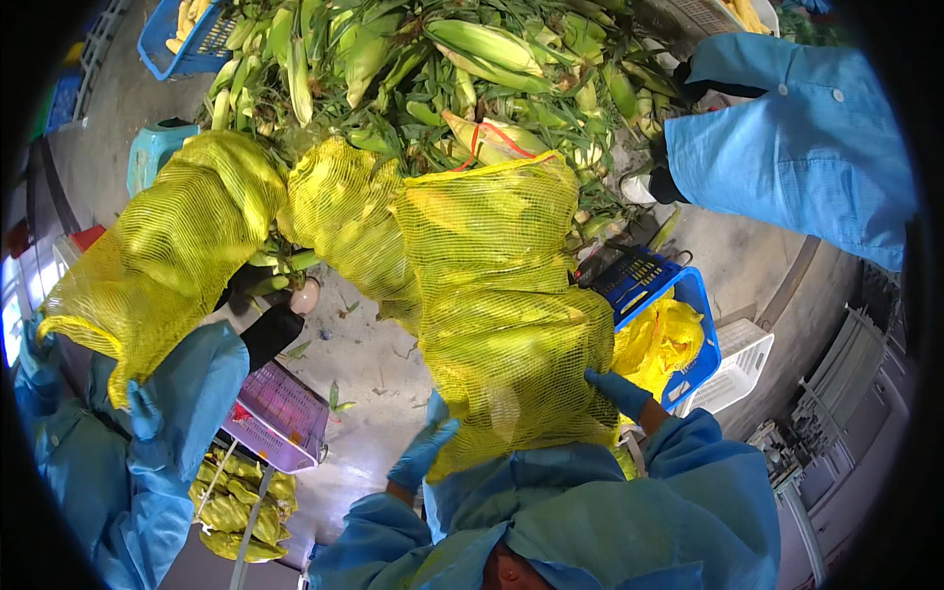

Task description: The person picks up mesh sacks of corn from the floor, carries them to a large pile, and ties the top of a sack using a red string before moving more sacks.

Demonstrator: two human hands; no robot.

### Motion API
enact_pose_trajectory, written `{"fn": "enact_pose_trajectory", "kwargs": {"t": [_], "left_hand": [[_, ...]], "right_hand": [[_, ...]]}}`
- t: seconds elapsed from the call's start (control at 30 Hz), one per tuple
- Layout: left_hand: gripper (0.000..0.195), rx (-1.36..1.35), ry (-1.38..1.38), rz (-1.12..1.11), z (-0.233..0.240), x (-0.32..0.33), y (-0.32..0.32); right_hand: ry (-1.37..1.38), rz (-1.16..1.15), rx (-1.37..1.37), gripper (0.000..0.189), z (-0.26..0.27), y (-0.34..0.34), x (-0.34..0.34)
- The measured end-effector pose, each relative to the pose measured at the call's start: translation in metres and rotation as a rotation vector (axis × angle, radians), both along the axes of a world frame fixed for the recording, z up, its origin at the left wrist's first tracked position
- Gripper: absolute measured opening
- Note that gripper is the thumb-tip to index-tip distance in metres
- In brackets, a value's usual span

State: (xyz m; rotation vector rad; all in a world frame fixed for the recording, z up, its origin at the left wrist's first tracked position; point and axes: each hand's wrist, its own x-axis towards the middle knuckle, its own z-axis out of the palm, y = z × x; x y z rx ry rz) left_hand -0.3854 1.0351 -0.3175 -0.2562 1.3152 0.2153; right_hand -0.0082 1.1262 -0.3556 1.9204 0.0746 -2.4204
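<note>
A large yellow mesh sack (494, 243) of husk-covered corn lies before me, its near end close to my body. My left hand (424, 448), in a blue glove, holds its lower left side. On the right side, my right hand (623, 393), also gloved in blue, grips the mesh, and some fingertips are hidden against it. A red cord (476, 144) loops from the sack's far end, which reaches the heap of unhusked corn (487, 55). Another filled mesh sack (343, 199) sits just left of mine.
At left, a co-worker's gloved hands (144, 413) hold another filled mesh sack (199, 214). A person in a blue coat (796, 147) stands at right. Around me are a blue crate (712, 346) with yellow mesh bags, a white crate (737, 361), a purple crate (280, 420) and a stool (144, 151).
</note>
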Motion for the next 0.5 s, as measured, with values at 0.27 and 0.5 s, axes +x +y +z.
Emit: {"fn": "enact_pose_trajectory", "kwargs": {"t": [0.27, 0.5], "left_hand": [[0.036, 0.46, 0.312, -0.461, 0.003, 0.025, -0.026], [0.038, 0.713, 0.201, 0.447, 0.257, 0.002, 0.144]], "right_hand": [[-0.138, 0.849, 0.272, 0.046, 0.043, 0.022, -0.015], [-0.143, 0.613, 1.122, 0.055, 0.333, 0.132, -0.051]]}}
